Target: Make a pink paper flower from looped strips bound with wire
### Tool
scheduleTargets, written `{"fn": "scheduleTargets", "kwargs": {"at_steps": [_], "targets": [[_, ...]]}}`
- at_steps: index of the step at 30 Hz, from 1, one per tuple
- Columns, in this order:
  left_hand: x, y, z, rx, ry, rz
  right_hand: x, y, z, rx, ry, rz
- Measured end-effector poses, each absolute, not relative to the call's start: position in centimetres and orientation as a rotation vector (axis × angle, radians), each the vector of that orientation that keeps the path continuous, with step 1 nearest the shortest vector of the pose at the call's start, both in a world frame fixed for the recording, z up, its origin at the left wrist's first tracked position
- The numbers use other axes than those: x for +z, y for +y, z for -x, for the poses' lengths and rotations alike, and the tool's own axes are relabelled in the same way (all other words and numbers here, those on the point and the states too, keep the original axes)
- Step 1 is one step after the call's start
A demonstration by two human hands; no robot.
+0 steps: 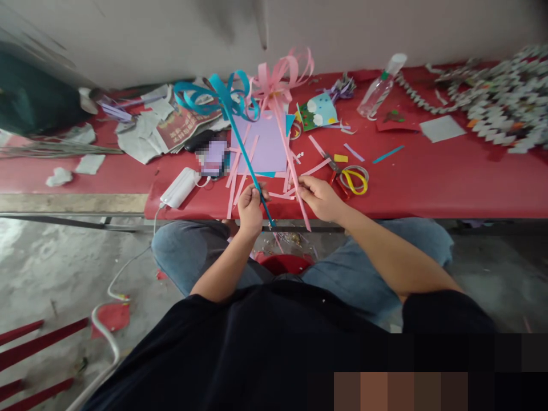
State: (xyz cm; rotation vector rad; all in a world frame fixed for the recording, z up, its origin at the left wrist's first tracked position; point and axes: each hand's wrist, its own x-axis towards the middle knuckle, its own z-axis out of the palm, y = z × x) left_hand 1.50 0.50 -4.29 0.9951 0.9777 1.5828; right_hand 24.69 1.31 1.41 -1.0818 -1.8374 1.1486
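My left hand [251, 206] is closed round the stem of a blue paper flower [240, 145], whose looped petals spread at the top left. Between the fingers of my right hand [319, 196] is the stem of a pink paper flower [286, 142], with looped pink petals at its top. Both flowers are held up side by side, their stems leaning and their lower ends over the table's front edge. Behind the stems lie a lilac paper sheet [266, 145] and loose pink paper strips [232, 197]. Yellow-handled scissors [354, 180] and red-handled pliers [336, 170] rest right of my right hand.
The red-covered table [428, 188] carries a white power bank [178, 187] with a cable, crumpled paper [143, 137], a clear bottle [379, 91] and a heap of folded white paper chains [505, 103]. A dark green bag [34, 94] sits at the far left. A wall stands behind.
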Motion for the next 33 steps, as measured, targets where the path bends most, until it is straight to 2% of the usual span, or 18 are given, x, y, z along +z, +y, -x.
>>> {"fn": "scheduleTargets", "kwargs": {"at_steps": [28,33], "targets": [[-3.6,0.0,-1.9,1.608,0.923,-0.987,-0.1,1.6,-23.9,1.217,-1.557,1.085],[-3.6,0.0,-2.1,1.607,0.931,-0.984,-0.2,1.6,-24.0,1.101,-1.576,1.130]]}}
